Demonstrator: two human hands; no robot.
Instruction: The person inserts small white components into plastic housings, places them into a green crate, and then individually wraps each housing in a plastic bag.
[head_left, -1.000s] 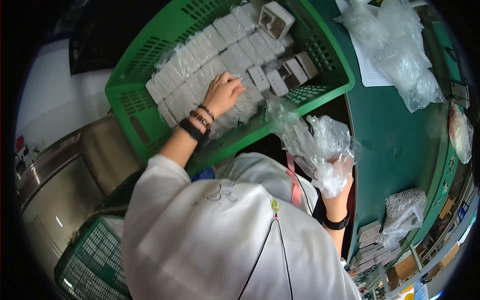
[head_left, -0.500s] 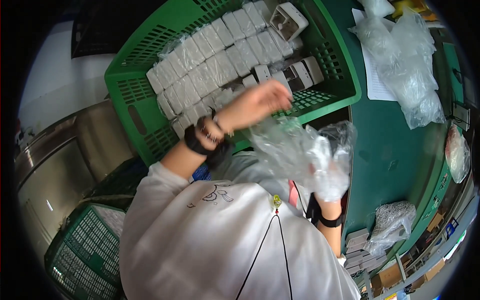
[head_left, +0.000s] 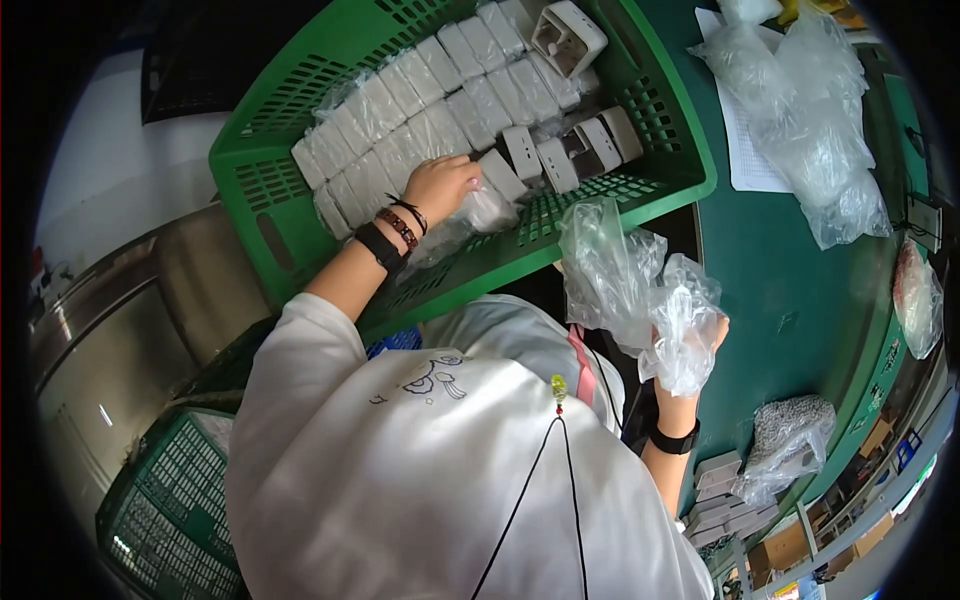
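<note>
My left hand [head_left: 440, 188] reaches into a green crate [head_left: 690, 185], fingers bent against a white plastic case [head_left: 490, 210] in clear wrap; the thumb is hidden. Rows of similar wrapped white blocks [head_left: 400, 150] fill much of the crate. Beside them, towards the right, are several unwrapped white housings [head_left: 592, 145], and one open-faced housing [head_left: 568, 40] rests in the far right corner. Outside the crate, my right hand [head_left: 718, 335] is closed around a bunch of clear plastic bags [head_left: 612, 265]; the film covers most of its fingers.
A green table [head_left: 765, 290] runs along the right, holding a paper sheet [head_left: 745, 150] under a pile of clear bags [head_left: 800, 120]. Nearer lie a bag of grey material [head_left: 790, 440] and stacked grey-white pieces [head_left: 720, 500]. Another green crate [head_left: 175, 500] stands at lower left.
My left hand has moved left and deeper into the crate, from near the bags onto a wrapped case. My right hand has shifted slightly right, still with the bags.
</note>
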